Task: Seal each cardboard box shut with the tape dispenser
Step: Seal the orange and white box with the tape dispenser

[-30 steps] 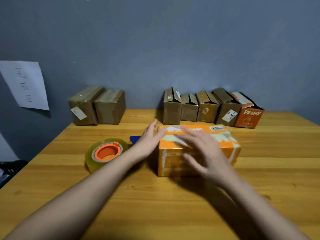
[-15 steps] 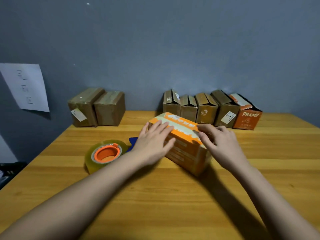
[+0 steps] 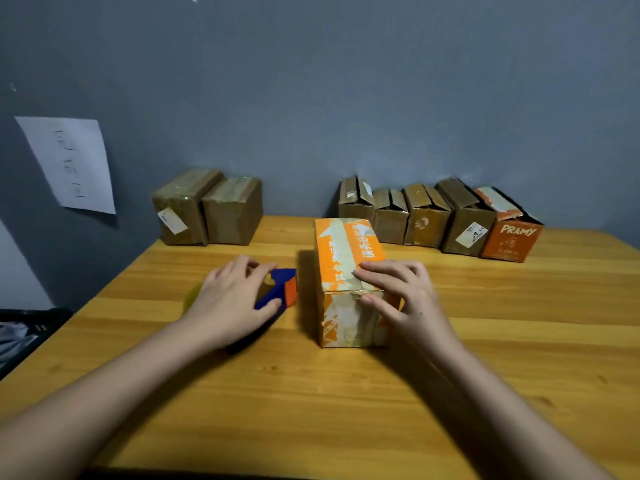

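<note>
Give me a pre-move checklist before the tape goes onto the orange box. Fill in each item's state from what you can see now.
1. Orange box standing flat on the table, its long top facing up: ok.
2. Top flaps closed and held down: ok, the right hand lies across the near end of the top, thumb on the front face.
3. Tape dispenser in hand: cannot tell, the left hand is on it, but a closed grip is not visible.
4. Free tape end ready to stick: cannot tell, hidden under the left hand.
5. Room around the box: ok, the row of open boxes stands apart behind it.
</note>
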